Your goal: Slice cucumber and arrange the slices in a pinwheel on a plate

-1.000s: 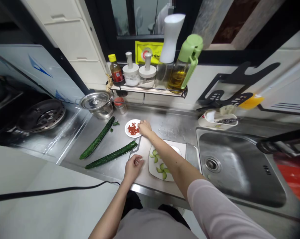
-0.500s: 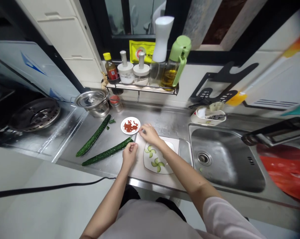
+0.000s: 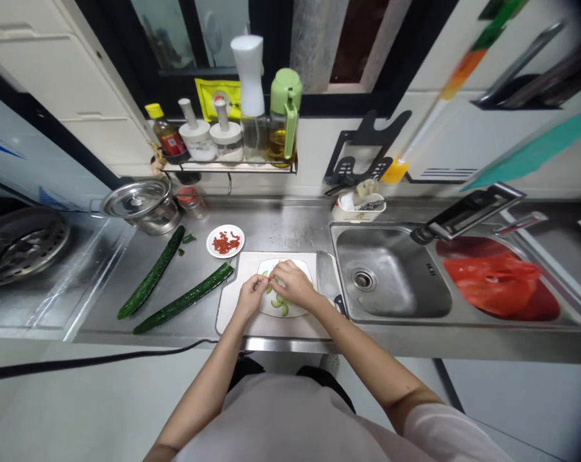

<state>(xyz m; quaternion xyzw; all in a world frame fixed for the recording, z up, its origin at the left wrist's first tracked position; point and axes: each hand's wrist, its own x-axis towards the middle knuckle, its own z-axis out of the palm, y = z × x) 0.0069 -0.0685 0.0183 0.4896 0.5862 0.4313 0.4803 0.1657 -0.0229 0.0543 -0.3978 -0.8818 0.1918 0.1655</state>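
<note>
My left hand [image 3: 253,294] and my right hand [image 3: 293,282] meet over the left part of a white plate [image 3: 297,310]. Both are closed in a pinch, fingertips almost touching; whatever is between them is too small to make out. Curved green cucumber slices [image 3: 280,308] lie on this plate, partly covered by my right hand. The plate rests on a pale cutting board [image 3: 251,326]. To the upper left, a small white dish [image 3: 212,248] holds small red pieces [image 3: 225,242] resembling goji berries. Two long cucumbers [image 3: 184,299] lie left of the board.
A lidded steel pot [image 3: 158,215] and a red-lidded jar [image 3: 192,203] stand at the back left. Above is a rack [image 3: 232,168] of seasoning bottles. The sink [image 3: 400,282] adjoins on the right, with a red plastic bag [image 3: 495,282] beyond it.
My right hand has left the edge of the dish of red pieces and come down over the plate. My left hand has joined it there. The view has shifted to the right.
</note>
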